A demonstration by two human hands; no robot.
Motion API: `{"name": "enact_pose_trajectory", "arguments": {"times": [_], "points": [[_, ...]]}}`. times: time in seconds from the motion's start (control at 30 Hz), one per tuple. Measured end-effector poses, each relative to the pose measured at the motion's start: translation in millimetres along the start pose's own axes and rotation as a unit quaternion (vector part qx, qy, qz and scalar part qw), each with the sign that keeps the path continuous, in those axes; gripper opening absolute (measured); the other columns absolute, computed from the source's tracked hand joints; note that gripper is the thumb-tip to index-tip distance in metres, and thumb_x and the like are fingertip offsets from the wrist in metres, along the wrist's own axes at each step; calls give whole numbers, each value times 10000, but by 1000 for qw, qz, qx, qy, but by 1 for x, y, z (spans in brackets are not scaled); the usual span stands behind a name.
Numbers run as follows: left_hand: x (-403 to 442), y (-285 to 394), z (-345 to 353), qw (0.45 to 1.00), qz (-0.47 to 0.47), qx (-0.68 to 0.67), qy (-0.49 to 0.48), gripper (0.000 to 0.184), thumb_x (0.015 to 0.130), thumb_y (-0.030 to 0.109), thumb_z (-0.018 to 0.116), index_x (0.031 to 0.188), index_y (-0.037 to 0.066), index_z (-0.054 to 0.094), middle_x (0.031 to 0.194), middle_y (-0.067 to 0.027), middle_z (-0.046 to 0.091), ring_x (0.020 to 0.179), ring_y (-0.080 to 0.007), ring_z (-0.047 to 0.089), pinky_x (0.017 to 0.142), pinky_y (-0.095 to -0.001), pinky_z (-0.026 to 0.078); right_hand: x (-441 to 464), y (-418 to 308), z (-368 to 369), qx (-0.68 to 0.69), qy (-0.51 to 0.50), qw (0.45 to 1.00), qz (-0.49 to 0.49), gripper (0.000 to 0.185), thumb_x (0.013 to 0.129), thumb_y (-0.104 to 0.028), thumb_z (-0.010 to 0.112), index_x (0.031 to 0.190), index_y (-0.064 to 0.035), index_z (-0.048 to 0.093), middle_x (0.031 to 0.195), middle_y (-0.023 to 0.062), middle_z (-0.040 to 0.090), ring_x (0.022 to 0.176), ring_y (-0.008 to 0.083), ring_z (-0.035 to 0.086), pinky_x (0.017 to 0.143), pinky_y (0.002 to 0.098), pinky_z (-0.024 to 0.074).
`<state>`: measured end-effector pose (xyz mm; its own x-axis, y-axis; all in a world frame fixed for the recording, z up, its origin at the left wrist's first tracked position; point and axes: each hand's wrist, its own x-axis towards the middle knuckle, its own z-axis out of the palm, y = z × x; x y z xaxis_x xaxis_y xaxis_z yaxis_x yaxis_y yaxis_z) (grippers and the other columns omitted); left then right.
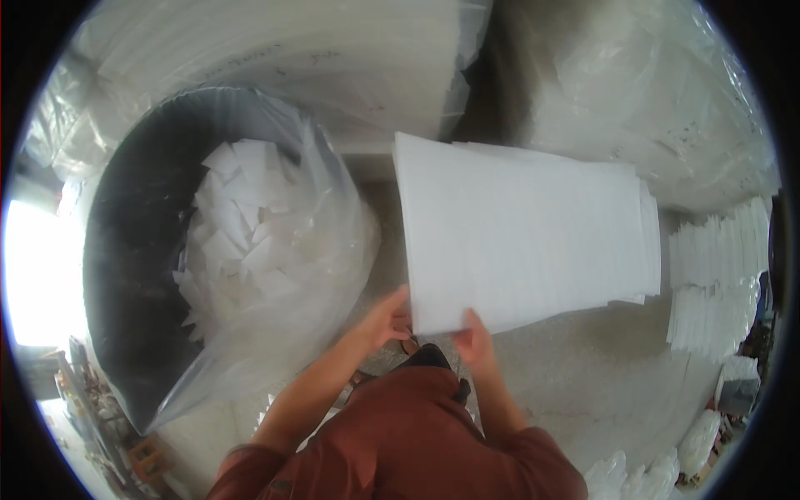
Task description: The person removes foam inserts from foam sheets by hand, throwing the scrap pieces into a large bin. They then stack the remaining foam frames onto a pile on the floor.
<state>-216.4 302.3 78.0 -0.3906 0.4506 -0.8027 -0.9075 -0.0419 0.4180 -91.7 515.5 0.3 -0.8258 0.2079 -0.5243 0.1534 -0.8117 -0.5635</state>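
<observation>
A stack of large white sheets (pixel 525 233), foam-like and thin, lies in front of me, with its layers slightly uneven along the right edge. At the near left corner of the stack, my left hand (pixel 388 319) is closed against the edge, its fingertips partly hidden by the sheets. My right hand (pixel 475 340) grips the near edge a little farther right, thumb on the upper face and the other fingers mostly out of sight underneath.
To the left stands a big dark bin (pixel 125 250) with a clear plastic bag (pixel 333 225) holding white scraps (pixel 237 217). Plastic-wrapped bundles (pixel 333 75) fill the back. Stacked white sheets (pixel 717 275) stand at right. Plastic bags (pixel 700 442) lie at lower right.
</observation>
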Motion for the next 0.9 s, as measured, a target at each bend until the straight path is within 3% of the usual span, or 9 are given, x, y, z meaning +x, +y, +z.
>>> {"name": "enact_pose_trajectory", "arguments": {"times": [0.17,0.27,0.33,0.47,0.53,0.67,0.8,0.83,0.9], "points": [[12,-28,35,974,169,109,-104,444,863,157,648,1257,-20,545,1127,-176,644,996,-304,639,881,-421,517,-52,8,11,81,-92,992,17,493,932,-253,594,1343,-22,449,1317,126,535,1232,270,500,1038,450,405],[-64,-6,40,894,308,315,-86,475,843,95,643,1283,-29,511,1145,-151,639,1025,-257,614,905,-368,495,-71,0,-12,246,-31,969,-12,658,900,-399,625,1384,-7,412,1399,151,471,1312,315,420,1120,512,299],[-125,13,33,859,348,362,-104,494,846,94,644,1300,-28,493,1149,-141,638,1043,-237,599,921,-351,482,-79,-9,-22,443,119,888,-17,767,872,-470,633,1420,-7,363,1472,139,389,1356,326,352,1142,515,254],[-251,25,-64,868,346,338,-115,493,846,122,646,1299,-13,504,1064,-145,663,998,-228,609,894,-343,488,-67,3,-58,298,11,944,-140,787,866,-413,663,1448,-11,315,1502,130,347,1378,317,316,1144,507,251],[-293,2,-130,845,370,386,-26,453,839,102,678,1258,-12,547,1058,-127,663,999,-194,617,868,-319,508,-65,10,-36,136,-9,974,-180,778,869,-402,662,1451,-20,316,1504,123,348,1373,311,325,1146,502,250],[-360,-128,-267,883,461,65,59,426,770,66,753,1160,-34,613,1069,-125,655,999,-182,625,795,-313,540,-74,52,73,-72,-106,979,-161,732,897,-423,602,1455,-44,317,1478,115,392,1313,302,418,1123,498,300],[-407,-309,-325,780,555,-208,202,656,683,213,755,1238,-63,540,1131,-183,637,1022,-304,634,866,-411,530,-95,116,176,-37,-270,951,147,634,928,-369,565,1425,-44,346,1370,156,492,1229,286,501,1026,482,426],[-403,-373,-343,769,498,-113,384,664,720,271,697,1266,-60,514,1166,-192,620,1050,-311,622,883,-418,524,-99,137,199,-73,-286,936,193,589,936,-351,563,1402,-41,378,1348,137,512,1217,284,507,1026,470,422],[-403,-442,-339,693,469,-86,540,664,765,321,605,1296,-58,483,1204,-198,600,1086,-314,606,904,-420,517,-118,183,248,-147,-273,914,262,523,966,-329,530,1373,-20,414,1356,123,510,1242,303,484,1055,443,389]]}}
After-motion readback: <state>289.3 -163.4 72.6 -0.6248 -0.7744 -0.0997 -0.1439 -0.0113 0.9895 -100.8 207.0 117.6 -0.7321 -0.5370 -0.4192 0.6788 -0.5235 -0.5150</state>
